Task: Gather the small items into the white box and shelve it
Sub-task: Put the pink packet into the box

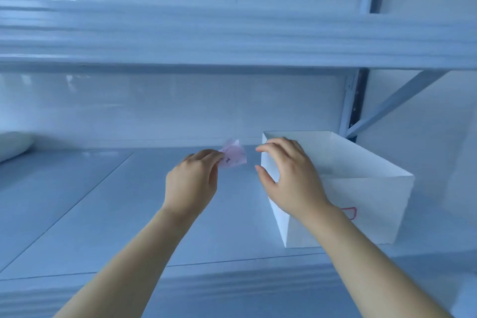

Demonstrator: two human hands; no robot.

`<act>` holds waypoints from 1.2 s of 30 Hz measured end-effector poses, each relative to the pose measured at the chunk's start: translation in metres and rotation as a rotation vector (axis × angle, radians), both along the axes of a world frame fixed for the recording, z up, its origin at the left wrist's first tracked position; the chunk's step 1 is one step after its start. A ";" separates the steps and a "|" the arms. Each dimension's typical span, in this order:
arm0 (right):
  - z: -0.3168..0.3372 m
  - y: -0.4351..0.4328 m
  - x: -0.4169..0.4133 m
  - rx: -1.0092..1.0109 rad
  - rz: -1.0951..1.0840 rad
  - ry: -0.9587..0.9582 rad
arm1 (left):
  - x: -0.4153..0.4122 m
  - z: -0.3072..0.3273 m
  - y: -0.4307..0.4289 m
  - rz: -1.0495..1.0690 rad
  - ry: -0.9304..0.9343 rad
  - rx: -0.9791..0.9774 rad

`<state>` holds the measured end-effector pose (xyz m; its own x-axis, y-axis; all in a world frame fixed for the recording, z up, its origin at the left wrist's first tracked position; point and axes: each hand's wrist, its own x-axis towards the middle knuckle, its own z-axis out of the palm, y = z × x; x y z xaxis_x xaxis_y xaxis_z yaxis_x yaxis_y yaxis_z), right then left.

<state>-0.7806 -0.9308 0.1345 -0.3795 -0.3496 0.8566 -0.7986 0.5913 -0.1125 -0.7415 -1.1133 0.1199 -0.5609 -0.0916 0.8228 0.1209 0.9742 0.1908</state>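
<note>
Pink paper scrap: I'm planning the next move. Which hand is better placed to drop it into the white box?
Left. The left hand pinches the pink paper scrap right beside the white box's open top. The right hand is empty, spread at the box's near corner.

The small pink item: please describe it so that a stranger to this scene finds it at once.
On the lower shelf stands a white box, to the right. Just left of it, the left hand pinches the small pink item by its edge. It alone is pink and crumpled, with tiny dark marks.
</note>
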 end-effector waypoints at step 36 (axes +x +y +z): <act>-0.044 0.202 -0.059 0.023 -0.062 -0.018 | -0.061 0.012 0.221 0.059 -0.270 -0.126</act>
<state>-0.8395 -0.7285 0.0909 -0.4162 -0.3442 0.8416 -0.7584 0.6421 -0.1125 -0.8021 -0.8927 0.1316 -0.7578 -0.0371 0.6515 0.0246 0.9960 0.0854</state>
